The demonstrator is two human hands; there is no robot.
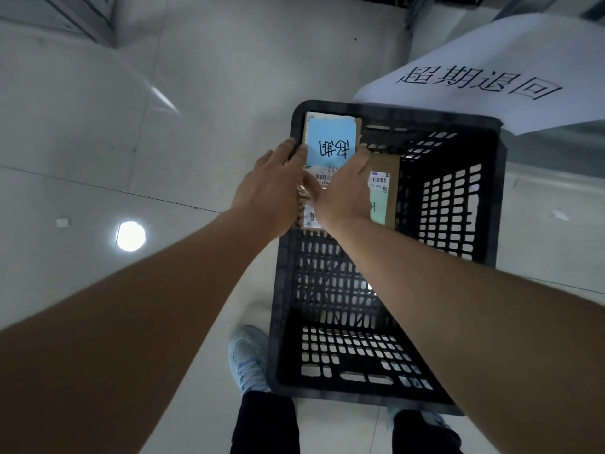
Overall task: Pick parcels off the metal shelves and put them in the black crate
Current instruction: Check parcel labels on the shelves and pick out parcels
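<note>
left hand (270,188): fingers curled on left edge of blue-label parcel (330,142), gripping it
right hand (347,191): grips same parcel's right side
parcel: inside black crate (458,224), far end, 12 o'clock
second parcel (383,191): just right, in crate
white sign (491,70): 1 o'clock

Both bare arms reach far forward and down, almost straight, and the two hands meet close together. The left hand (268,188) lies palm down with its fingers stretched out and its fingertips curled a little over an edge. The right hand (343,191) sits just beside it, back facing up, its thumb pointing forward and its other fingers tucked underneath where they cannot be seen.
</note>
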